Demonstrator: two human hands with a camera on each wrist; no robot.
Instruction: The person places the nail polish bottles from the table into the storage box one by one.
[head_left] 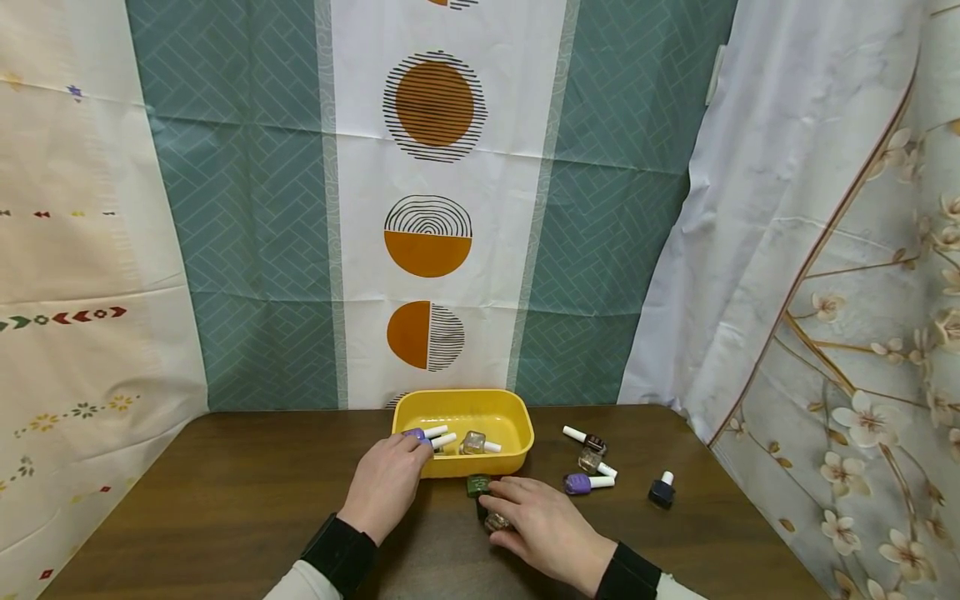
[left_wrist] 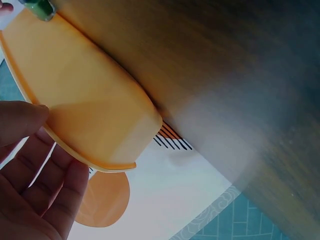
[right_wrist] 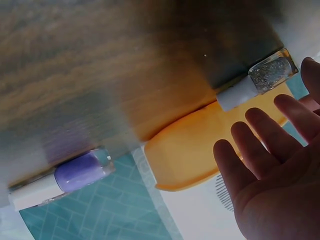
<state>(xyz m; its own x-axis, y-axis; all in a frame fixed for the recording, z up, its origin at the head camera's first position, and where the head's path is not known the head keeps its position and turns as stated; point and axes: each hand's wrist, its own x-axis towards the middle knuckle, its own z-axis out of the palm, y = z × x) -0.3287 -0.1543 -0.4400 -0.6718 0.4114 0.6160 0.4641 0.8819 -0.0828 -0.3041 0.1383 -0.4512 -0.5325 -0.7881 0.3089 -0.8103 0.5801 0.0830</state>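
A yellow plastic tub (head_left: 517, 458) stands at the back of the table, holding purple nail polish bottles (head_left: 415, 433) and a clear glittery one (head_left: 473, 442). My left hand (head_left: 386, 483) grips the tub's front left rim, thumb outside and fingers over the edge, as the left wrist view (left_wrist: 47, 165) shows. In front of the tub, my right hand (head_left: 551, 525) reaches over a glitter nail polish bottle (right_wrist: 272, 74), its fingers fairly straight and spread. A green nail polish bottle (head_left: 477, 485) lies beside the fingertips, close to the tub; a dark shape below it is partly hidden.
Right of the tub lie a dark brown bottle (head_left: 595, 444), a clear glittery bottle (head_left: 590, 461) and a purple bottle (head_left: 577, 483). Farther right is a dark navy bottle (head_left: 662, 493) with a white cap. Patterned curtains (head_left: 435, 250) hang behind the wooden table (head_left: 247, 492).
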